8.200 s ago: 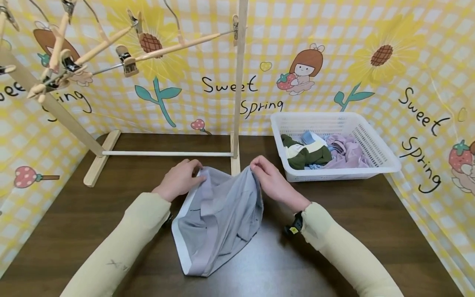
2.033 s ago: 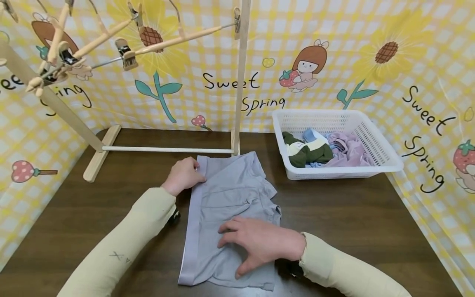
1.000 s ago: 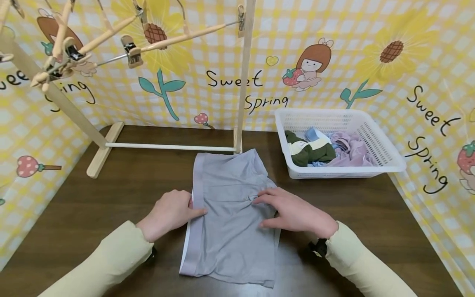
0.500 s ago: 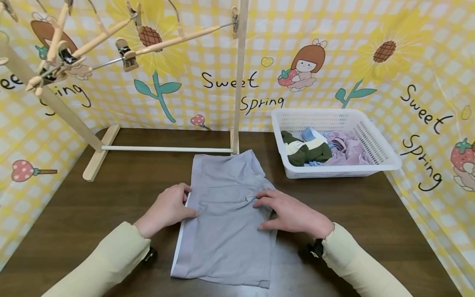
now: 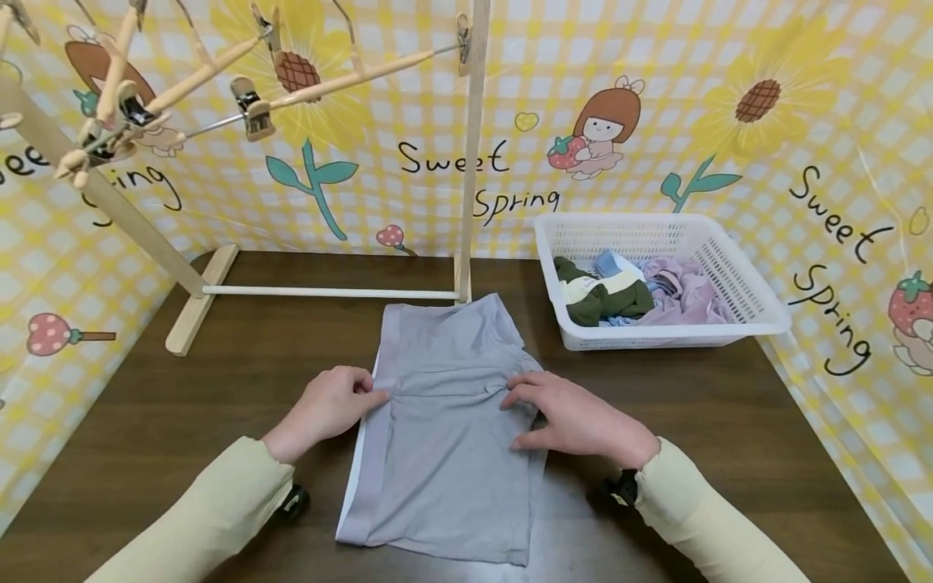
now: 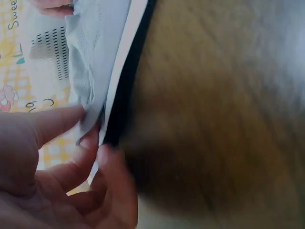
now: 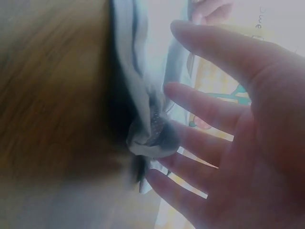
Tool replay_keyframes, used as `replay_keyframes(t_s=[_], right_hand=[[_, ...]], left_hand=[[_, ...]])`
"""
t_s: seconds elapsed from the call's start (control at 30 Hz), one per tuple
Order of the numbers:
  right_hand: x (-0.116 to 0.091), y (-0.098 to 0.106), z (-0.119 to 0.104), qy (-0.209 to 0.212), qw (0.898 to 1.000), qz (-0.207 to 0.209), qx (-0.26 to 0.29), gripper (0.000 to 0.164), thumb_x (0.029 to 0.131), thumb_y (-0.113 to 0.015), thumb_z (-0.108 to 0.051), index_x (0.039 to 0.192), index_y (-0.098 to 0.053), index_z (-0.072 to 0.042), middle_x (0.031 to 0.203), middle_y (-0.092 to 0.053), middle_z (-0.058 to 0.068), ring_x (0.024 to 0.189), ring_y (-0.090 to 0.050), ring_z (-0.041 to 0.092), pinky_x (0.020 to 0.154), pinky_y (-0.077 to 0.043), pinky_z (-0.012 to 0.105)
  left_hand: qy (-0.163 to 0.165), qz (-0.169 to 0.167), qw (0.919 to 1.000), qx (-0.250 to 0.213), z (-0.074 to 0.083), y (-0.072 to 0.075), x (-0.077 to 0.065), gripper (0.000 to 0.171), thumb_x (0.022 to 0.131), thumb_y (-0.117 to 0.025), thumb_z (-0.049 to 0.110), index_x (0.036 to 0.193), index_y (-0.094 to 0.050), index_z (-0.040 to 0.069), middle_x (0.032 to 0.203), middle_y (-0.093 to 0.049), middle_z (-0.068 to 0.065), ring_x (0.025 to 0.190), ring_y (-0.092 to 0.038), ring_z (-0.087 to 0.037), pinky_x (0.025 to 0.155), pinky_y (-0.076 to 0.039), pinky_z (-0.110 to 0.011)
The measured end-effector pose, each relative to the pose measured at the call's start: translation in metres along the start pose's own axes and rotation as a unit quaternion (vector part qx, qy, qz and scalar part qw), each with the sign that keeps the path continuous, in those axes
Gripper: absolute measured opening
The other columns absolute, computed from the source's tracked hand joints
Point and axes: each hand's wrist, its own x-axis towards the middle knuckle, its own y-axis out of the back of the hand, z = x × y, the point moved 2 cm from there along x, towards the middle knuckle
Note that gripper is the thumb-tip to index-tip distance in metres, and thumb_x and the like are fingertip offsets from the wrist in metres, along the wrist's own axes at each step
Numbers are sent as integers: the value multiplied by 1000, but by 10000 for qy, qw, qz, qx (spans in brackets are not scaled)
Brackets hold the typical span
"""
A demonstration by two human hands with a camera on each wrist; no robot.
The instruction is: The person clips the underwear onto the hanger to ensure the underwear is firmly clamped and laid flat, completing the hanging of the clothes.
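Observation:
Grey boxer briefs (image 5: 455, 437) lie spread sideways on the dark wooden table, waistband to the left and leg openings to the right. At the middle of the waistband (image 5: 377, 465) my left hand (image 5: 328, 409) pinches the upper layer between thumb and index finger. The left wrist view shows the waistband layers (image 6: 110, 62) parted there, white lining between them, other fingertips at the lower layer. My right hand (image 5: 579, 417) rests on the leg side with fingers spread. In the right wrist view its straight fingers (image 7: 200, 107) lie along a rolled leg hem (image 7: 155, 143).
A white plastic basket (image 5: 674, 332) at the back right holds dark green, blue and lilac clothes (image 5: 685, 295). At the back left stands a wooden drying rack (image 5: 328, 293); hangers with clips (image 5: 251, 109) hang above. Yellow checked cloth (image 5: 408, 194) surrounds the table.
The boxer briefs, lifted and bunched at first, now lie flattened. My left hand has come down from the upper waistband corner to its middle; my right hand has shifted to the leg side.

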Motion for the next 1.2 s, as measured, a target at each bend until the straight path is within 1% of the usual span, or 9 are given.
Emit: replay_keyframes(t_s=[0.13, 0.3, 0.43, 0.53, 0.7, 0.8, 0.9, 0.97, 1.2], right_hand=[[-1, 1, -3, 53, 10000, -9, -39, 46, 86, -83, -36, 123, -69, -11, 137, -56, 8, 130, -50, 27, 106, -42, 42], [-3, 2, -3, 2, 9999, -16, -126, 47, 87, -82, -38, 125, -68, -13, 128, -60, 0, 120, -55, 20, 100, -46, 39], [-3, 2, -4, 97, 9996, 84, -258, 47, 86, -83, -37, 123, -69, -12, 122, -61, -2, 114, -55, 18, 97, -47, 38], [-3, 1, -7, 270, 9987, 140, -411, 46, 86, -83, -36, 123, -69, -12, 126, -61, 2, 118, -54, 21, 99, -46, 39], [-1, -2, -12, 553, 9968, 344, -474, 48, 87, -83, -38, 126, -69, -13, 133, -58, 6, 123, -53, 24, 102, -45, 42], [3, -4, -11, 396, 9968, 373, -583, 63, 87, -81, -42, 137, -62, -9, 142, -53, 10, 129, -51, 28, 104, -44, 45], [6, -7, -3, 22, 9972, 46, -745, 83, 88, -78, -51, 150, -48, -4, 154, -42, 16, 140, -41, 33, 110, -38, 50], [6, -5, 6, -195, 9965, -210, -789, 91, 86, -78, -53, 153, -43, -2, 159, -37, 16, 144, -35, 34, 112, -35, 50], [5, 12, 28, -377, 9978, -468, -279, 94, 77, -90, -37, 151, -45, -1, 159, -36, 16, 145, -35, 34, 113, -34, 48]], left_hand=[[-181, -40, 9998, -48, 1, 3, -2, 31, 100, -64, 22, 73, -52, 11, 63, -43, 1, 61, -43, -17, 60, -36, -33], [81, -351, 9979, -536, 0, 9, -4, 17, 105, -52, 17, 95, -49, 3, 75, -51, -6, 65, -48, -20, 61, -40, -36], [76, -266, 9995, -144, -6, 5, -1, 15, 101, -57, 13, 103, -49, 0, 79, -57, -6, 67, -54, -20, 64, -45, -38], [-43, 197, 9989, 417, -7, 2, -3, 23, 96, -67, 12, 105, -48, 1, 77, -55, -7, 63, -55, -24, 58, -46, -40], [-1360, 836, 9796, 1223, 6, 0, -17, 43, 77, -87, 15, 104, -55, 4, 94, -55, -10, 84, -58, -34, 65, -51, -47], [-2260, -9, 9620, 1532, 11, -4, -30, 77, 69, -94, 37, 125, -58, -1, 128, -54, -20, 117, -51, -43, 93, -46, -57], [-2291, -1082, 9532, 1649, 10, -10, -41, 124, 61, -91, 62, 151, -39, -5, 157, -30, -27, 142, -30, -47, 110, -28, -64], [-2068, -1483, 9529, 1647, 9, -14, -45, 135, 60, -88, 69, 156, -29, -5, 163, -20, -26, 148, -21, -44, 114, -19, -64], [-1950, -1575, 9548, 1597, 16, -25, -53, 144, 59, -77, 84, 159, -21, -3, 166, -10, -22, 152, -12, -38, 114, -11, -66]])
